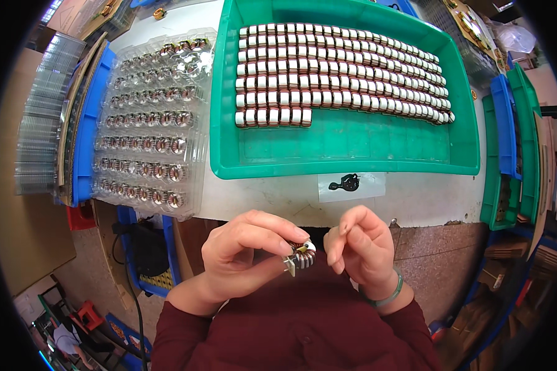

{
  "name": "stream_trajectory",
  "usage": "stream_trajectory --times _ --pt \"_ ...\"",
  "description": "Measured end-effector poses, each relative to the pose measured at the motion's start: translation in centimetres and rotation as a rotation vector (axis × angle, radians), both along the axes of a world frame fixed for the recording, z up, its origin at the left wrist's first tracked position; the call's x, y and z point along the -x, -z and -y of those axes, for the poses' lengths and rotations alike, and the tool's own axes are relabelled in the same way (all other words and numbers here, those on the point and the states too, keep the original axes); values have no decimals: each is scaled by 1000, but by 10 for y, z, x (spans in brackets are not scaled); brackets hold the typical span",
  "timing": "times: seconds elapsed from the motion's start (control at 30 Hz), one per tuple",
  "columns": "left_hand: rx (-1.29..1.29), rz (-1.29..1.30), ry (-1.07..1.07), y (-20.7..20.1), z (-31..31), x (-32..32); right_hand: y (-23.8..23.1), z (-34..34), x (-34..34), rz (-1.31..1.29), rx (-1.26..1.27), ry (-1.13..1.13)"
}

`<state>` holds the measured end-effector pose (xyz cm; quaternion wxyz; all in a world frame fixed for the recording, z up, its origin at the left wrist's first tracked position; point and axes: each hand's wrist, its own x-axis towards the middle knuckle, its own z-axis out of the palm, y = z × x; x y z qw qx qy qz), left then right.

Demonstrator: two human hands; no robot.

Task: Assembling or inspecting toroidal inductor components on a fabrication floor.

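My left hand is closed, its thumb and fingers pinching a wire-wound toroidal coil in front of my chest. The coil has dark copper windings, a white part on top and a pale flat piece at its lower left. Just to the right, apart from the coil, my right hand is raised with its fingers curled and the thumb near the index finger. Whatever may be between those fingertips is too small to make out. A green bracelet circles the right wrist.
Beyond my hands, a green bin holds rows of white-topped coils. Left of it lies a clear plastic tray with more coils. A white paper with a black blot lies at the table's near edge. Blue and green crates stand right.
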<state>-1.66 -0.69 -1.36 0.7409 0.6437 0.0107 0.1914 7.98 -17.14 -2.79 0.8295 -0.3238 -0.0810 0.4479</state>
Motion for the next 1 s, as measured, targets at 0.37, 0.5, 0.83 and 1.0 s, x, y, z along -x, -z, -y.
stream_trajectory --times 0.37,0.5,0.83,1.0 --pt "-150 156 -116 2 3 -5 -15 11 0 965 319 218" --pt "-143 153 -105 2 3 -5 -15 8 1 982 351 230" --pt "-160 150 -102 1 2 -3 -16 7 2 1009 361 211" --pt "-61 125 -92 4 2 -1 -20 11 3 809 378 151"
